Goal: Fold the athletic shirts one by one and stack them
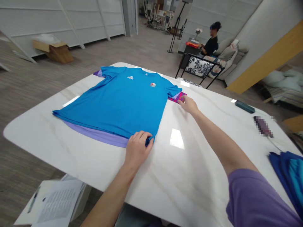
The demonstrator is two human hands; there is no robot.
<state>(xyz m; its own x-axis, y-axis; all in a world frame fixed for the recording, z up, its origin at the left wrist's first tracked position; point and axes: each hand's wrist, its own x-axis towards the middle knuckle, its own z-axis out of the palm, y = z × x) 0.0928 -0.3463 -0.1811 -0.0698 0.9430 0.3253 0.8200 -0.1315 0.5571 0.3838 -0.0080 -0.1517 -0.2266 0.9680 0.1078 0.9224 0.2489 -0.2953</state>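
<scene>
A blue T-shirt lies spread front up, with a white logo and a small badge on its chest. Below its hem shows a lilac garment lying under it. A pink-and-purple patterned cloth peeks out beneath the sleeve on the right. My left hand is closed on the blue shirt's bottom corner, with hem fabric bunched between thumb and fingers. At the sleeve end my right hand has its fingers curled in a pinch at the edge of the patterned cloth; its fingertips are partly hidden.
Everything lies on a glossy white table. Folded blue clothes sit at its right edge, near a dark green case. Papers rest below the table's left front. Beyond are a chair, a seated person and a cardboard box.
</scene>
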